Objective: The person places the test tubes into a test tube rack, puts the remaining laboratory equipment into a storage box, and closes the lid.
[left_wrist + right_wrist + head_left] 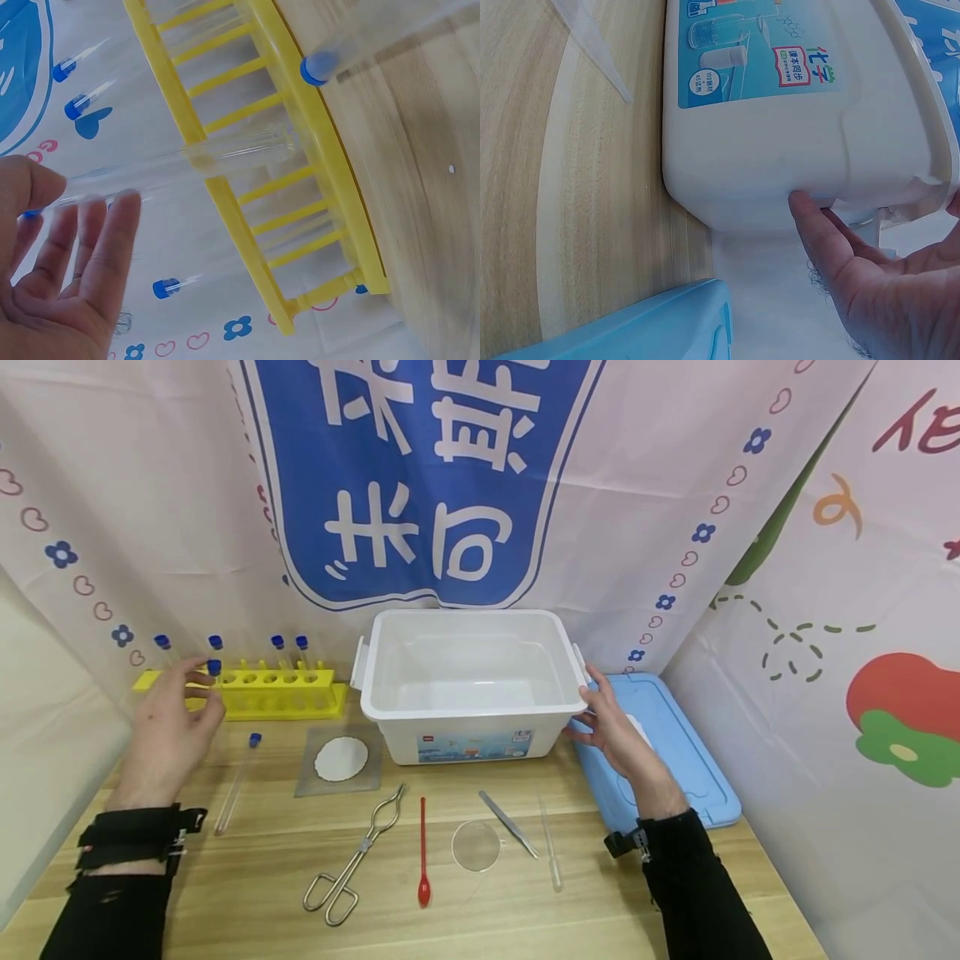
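My left hand (pixel 168 722) pinches a blue-capped test tube (pixel 172 166) between thumb and fingertips. The tube stands in the yellow test tube rack (pixel 315 697), its lower end down by the rack's base in the left wrist view. Several other blue-capped tubes stand in the rack, and one more test tube (pixel 236 789) lies on the table in front. My right hand (pixel 618 727) rests against the right end of a white plastic box (pixel 465 727), fairly straight fingers touching its side wall just under the rim and handle. Inside, the box shows bare walls.
A blue lid (pixel 690 768) lies right of the box. In front are a wire gauze (pixel 307 777), crucible tongs (pixel 365 845), a red spoon (pixel 423 852), a round glass dish (pixel 476 846), tweezers (pixel 510 825) and a thin glass rod or dropper (pixel 551 852). A printed cloth (pixel 637 468) hangs behind.
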The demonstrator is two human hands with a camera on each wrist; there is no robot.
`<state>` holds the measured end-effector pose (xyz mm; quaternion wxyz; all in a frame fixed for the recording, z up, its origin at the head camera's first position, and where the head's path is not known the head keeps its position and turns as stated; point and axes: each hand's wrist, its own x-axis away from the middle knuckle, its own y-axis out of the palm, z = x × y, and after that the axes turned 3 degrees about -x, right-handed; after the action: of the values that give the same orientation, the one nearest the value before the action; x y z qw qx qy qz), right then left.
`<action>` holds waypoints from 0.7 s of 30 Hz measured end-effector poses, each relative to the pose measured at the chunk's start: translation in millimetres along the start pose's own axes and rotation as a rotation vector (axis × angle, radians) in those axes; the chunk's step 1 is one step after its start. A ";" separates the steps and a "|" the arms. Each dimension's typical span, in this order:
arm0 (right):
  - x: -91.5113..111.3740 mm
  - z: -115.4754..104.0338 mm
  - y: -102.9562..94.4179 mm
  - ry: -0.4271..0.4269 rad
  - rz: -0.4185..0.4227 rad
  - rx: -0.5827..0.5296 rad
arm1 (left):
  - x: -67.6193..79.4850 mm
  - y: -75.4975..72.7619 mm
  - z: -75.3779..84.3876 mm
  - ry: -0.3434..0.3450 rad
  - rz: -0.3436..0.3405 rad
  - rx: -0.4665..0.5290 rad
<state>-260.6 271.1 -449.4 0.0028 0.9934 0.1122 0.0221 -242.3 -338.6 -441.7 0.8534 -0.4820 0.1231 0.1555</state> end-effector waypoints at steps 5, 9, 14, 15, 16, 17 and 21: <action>0.3 -0.7 0.2 0.004 0.001 -0.002 | 0.6 -1.0 4.2 -0.057 0.035 0.039; -0.1 -0.9 0.3 0.002 0.003 0.005 | 1.4 -3.9 5.9 -0.079 0.089 0.080; -0.7 0.9 -0.4 -0.003 0.002 0.003 | -1.5 -6.9 7.3 -0.121 0.150 0.133; -1.0 1.5 -0.7 -0.005 0.000 0.003 | -2.4 -6.4 8.2 -0.132 0.161 0.139; -1.1 1.9 -0.7 -0.007 -0.001 0.002 | -3.1 -5.7 9.2 -0.137 0.176 0.147; -1.3 2.4 -0.9 -0.009 -0.002 0.003 | -3.5 -5.0 10.5 -0.143 0.187 0.154; -1.9 3.0 -0.9 -0.012 -0.001 0.004 | -5.6 -2.0 18.9 -0.168 0.238 0.167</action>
<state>-262.5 271.6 -452.5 0.0014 0.9935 0.1129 0.0158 -245.6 -324.1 -428.6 0.8735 -0.3766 0.1198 0.2843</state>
